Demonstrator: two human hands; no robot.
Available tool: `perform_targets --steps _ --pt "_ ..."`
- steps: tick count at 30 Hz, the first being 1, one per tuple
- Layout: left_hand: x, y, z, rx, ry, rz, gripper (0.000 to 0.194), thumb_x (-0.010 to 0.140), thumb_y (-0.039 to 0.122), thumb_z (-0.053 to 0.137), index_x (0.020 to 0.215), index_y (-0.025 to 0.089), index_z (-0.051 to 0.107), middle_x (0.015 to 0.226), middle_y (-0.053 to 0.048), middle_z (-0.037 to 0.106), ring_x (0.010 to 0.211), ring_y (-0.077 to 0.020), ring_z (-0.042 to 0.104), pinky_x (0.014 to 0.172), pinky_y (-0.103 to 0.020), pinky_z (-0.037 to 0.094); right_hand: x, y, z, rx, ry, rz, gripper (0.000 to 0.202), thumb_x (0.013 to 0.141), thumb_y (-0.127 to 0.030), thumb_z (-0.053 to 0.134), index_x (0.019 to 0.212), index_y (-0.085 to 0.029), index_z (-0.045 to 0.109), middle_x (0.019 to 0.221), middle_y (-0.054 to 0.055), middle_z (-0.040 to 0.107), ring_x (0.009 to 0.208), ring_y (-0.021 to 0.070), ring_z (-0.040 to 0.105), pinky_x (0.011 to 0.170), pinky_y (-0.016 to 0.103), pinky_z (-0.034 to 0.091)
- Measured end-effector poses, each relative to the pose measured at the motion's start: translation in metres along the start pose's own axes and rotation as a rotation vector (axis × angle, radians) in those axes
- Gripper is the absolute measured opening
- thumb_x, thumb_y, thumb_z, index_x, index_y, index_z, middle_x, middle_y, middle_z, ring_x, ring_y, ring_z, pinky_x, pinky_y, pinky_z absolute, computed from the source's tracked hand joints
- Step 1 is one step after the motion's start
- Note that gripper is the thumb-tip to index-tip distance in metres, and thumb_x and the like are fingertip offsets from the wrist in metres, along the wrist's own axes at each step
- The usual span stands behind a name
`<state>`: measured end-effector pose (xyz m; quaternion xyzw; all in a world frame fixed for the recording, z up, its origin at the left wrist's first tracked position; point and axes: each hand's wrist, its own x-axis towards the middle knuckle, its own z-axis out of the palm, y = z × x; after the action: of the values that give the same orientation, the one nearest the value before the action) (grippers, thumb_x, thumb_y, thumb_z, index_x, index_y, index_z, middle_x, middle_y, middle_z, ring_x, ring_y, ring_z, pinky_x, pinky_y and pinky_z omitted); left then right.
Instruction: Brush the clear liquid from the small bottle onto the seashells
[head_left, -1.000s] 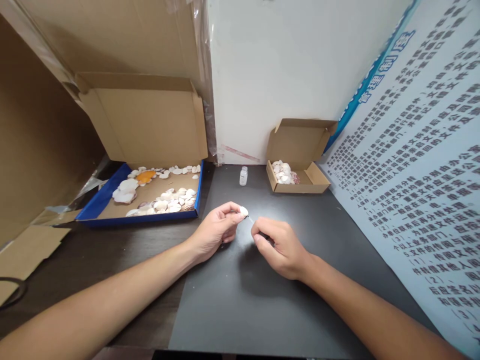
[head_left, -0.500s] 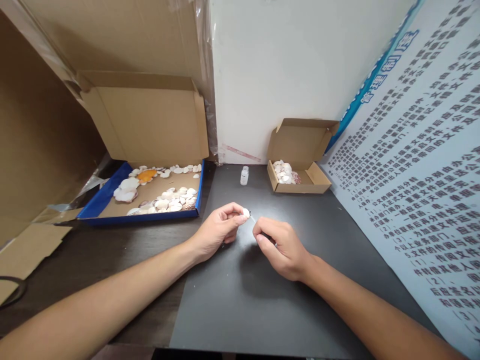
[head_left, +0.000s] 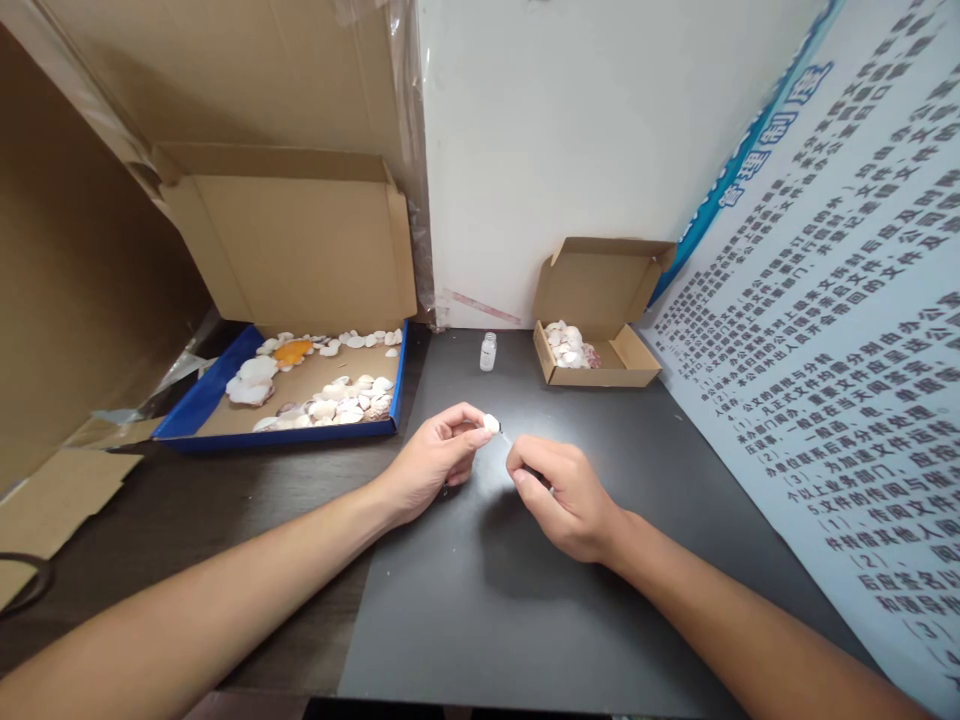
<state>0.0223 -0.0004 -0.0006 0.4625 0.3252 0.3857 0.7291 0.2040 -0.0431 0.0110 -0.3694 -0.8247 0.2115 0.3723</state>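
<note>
Between the thumb and fingertips of my left hand (head_left: 439, 455) is a small white seashell (head_left: 491, 424). My right hand (head_left: 559, 495) is closed on a small brush (head_left: 506, 438) with a thin pale stem; its dark tip is at the shell's right edge. The rest of the brush is hidden inside my fingers. Both hands are above the dark grey mat (head_left: 450, 600). Beyond them, a small clear bottle (head_left: 488, 352) with pale contents stands upright, and no cap shows on it.
At the left an opened blue-edged cardboard box (head_left: 285, 437) holds many white shells (head_left: 349, 402) and an orange shell (head_left: 292, 352). A smaller opened cardboard box (head_left: 600, 377) at the back right holds more shells (head_left: 568, 345). A printed poster (head_left: 840, 300) lines the right side.
Little differs: the shell and brush tip have shifted very slightly in my hands. Both hands stay in nearly the same place.
</note>
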Motion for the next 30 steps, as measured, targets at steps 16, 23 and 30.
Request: perform_targets --steps 16,23,30 --pt "0.0006 -0.0010 -0.0013 0.007 0.003 -0.010 0.029 0.076 0.038 0.077 0.083 0.019 0.056 0.061 0.009 0.043 0.043 -0.0023 0.028 0.042 -0.018 0.022 0.0004 -0.0028 -0.0011 -0.040 -0.036 -0.028 0.016 0.085 -0.016 0.039 0.070 -0.021 0.039 0.061 -0.003 0.043 0.054 0.0117 0.037 0.054 0.026 0.029" --pt "0.0002 0.0007 -0.0002 -0.015 0.014 -0.012 0.028 0.077 0.037 0.077 0.084 0.020 0.056 0.057 0.010 0.040 0.042 -0.0026 0.026 0.041 -0.018 0.020 0.0002 -0.0047 -0.0003 -0.024 0.013 -0.070 0.016 0.085 -0.015 0.041 0.070 -0.022 0.040 0.061 -0.004 0.043 0.053 0.0118 0.038 0.054 0.026 0.031" --pt "0.0005 -0.0006 -0.0009 -0.004 0.005 -0.006 0.026 0.077 0.036 0.077 0.083 0.020 0.057 0.057 0.010 0.041 0.042 -0.0025 0.028 0.041 -0.017 0.022 -0.0003 -0.0035 0.0018 -0.054 -0.016 0.019 0.017 0.090 -0.018 0.041 0.074 -0.021 0.045 0.065 -0.003 0.047 0.056 0.0119 0.041 0.056 0.026 0.032"
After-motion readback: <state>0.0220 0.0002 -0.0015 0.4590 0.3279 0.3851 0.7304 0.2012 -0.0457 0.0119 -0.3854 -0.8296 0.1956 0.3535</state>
